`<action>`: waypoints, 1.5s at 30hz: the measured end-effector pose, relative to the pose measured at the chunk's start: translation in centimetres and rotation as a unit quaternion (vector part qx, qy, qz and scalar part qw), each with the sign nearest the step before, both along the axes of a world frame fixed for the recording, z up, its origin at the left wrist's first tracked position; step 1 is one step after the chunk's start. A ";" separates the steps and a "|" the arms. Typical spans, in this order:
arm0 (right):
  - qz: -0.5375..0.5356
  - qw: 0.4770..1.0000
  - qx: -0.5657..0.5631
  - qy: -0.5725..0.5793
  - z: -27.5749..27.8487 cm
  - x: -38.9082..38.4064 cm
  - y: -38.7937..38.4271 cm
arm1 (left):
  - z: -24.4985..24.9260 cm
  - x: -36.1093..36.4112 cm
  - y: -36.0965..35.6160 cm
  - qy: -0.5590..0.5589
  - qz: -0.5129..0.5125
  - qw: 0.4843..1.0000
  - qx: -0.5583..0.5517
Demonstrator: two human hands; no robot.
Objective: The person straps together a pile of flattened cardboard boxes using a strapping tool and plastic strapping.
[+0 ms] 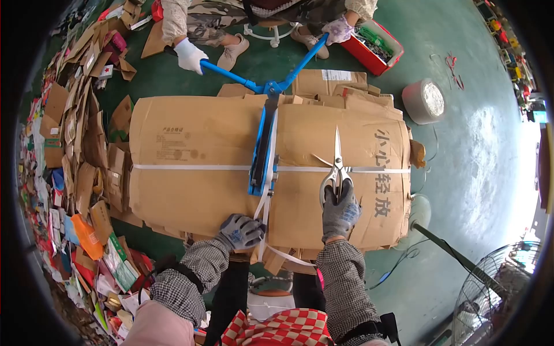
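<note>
My right hand (341,214), in a grey glove, grips the handles of metal scissors (337,158), whose blades are slightly apart and point away from me above the bundle. My left hand (241,232), also gloved, rests at the near edge with its fingers curled at the white strap (266,210); their tips are partly hidden. Between us lies a bundle of flattened cardboard (196,132), with another white strap running across it. A blue long-handled strapping tool (262,144) lies over the bundle along the strap. A co-worker's gloved hands (190,56) hold its two spread handles.
Loose cardboard and paper scraps (81,144) are heaped at the left. A red box (374,49) stands near the co-worker's feet. To the right are a white roll (424,101), red-handled scissors (455,70) on the floor and a wire-caged fan (490,288).
</note>
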State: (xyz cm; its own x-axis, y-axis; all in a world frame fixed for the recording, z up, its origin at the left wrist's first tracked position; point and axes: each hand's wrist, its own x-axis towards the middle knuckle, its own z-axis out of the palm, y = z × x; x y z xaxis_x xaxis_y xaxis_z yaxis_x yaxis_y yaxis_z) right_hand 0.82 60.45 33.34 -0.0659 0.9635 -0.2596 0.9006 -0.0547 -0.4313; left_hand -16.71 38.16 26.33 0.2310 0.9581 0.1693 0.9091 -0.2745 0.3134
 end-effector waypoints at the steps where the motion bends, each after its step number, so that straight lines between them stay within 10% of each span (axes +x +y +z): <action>1: 0.011 0.999 -0.006 -0.033 -2.0 0.1 -0.1 | 0.0 -0.1 0.0 0.007 -0.006 1.000 -0.007; 15: 0.125 0.984 0.045 -0.121 -6.7 -1.3 -2.3 | 1.9 0.1 1.1 -0.019 0.023 0.989 -0.143; 21: 0.124 0.983 0.041 -0.128 -7.1 -1.3 -2.3 | 9.0 -1.5 4.2 -0.205 0.144 0.957 -0.143; 24: 0.125 0.983 0.015 -0.134 -6.5 -1.4 -2.0 | 13.3 -2.3 11.3 -0.424 0.319 0.847 0.031; 28: 0.120 0.986 0.033 -0.114 -6.8 -1.3 -2.0 | 10.5 -4.0 20.4 -0.486 0.334 0.807 -0.023; 30: 0.122 0.986 0.052 -0.105 -7.1 -1.2 -2.1 | 9.7 -4.2 24.1 -0.639 0.403 0.646 -0.109; 34: 0.125 0.985 0.047 -0.107 -7.4 -0.9 -2.3 | 5.5 -7.1 27.0 -0.540 0.448 0.701 -0.123; 36: 0.118 0.988 0.049 -0.091 -7.2 -1.0 -2.2 | 6.7 -8.2 28.8 -0.404 0.513 0.664 -0.365; 40: 0.114 0.989 0.042 -0.088 -7.5 -1.0 -2.2 | 5.7 -8.2 30.2 -0.388 0.557 0.604 -0.417; 45: 0.126 0.987 0.048 -0.090 -7.6 -1.0 -2.3 | 1.8 -12.1 28.4 -0.494 0.356 0.646 -0.460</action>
State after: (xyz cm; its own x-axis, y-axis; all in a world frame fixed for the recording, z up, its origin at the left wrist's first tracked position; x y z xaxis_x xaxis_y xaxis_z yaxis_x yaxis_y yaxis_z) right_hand -0.17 58.17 25.72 -0.2668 0.9433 -0.1974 0.9429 0.2131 -0.2558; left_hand -28.82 66.57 28.18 -0.1093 0.5628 -0.8193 -0.0663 0.8183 0.5710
